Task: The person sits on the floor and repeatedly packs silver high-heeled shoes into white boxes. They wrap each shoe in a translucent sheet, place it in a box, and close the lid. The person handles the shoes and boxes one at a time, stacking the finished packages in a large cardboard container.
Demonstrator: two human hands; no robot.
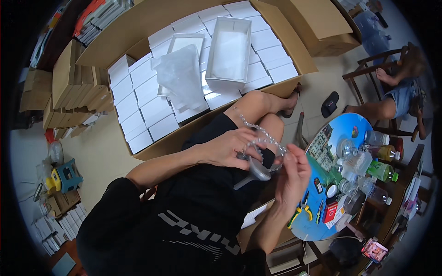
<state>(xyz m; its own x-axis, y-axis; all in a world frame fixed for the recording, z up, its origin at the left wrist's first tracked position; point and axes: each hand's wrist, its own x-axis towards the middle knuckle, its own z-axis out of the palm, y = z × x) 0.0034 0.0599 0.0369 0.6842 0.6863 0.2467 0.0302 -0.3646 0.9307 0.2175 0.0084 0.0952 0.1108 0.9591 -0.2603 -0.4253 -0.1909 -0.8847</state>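
A shiny silver chain (262,131) runs in a loose curve above my lap, from beyond my left hand across to my right hand. My left hand (228,146) is closed around a silver-grey metal piece (258,169) with a rounded end and a flat bar sticking out; I cannot make out its exact kind. My right hand (294,172) pinches the chain's near end between thumb and fingers. Part of the chain by the metal piece is blurred and partly hidden by my fingers.
A large carton (161,146) of white boxes stands ahead, with an open white box (229,53) and plastic wrapping (182,78) on top. To the right, a blue round table (299,230) bears bottles, pliers (301,210) and a red pack (330,213). Another person (396,101) sits beyond.
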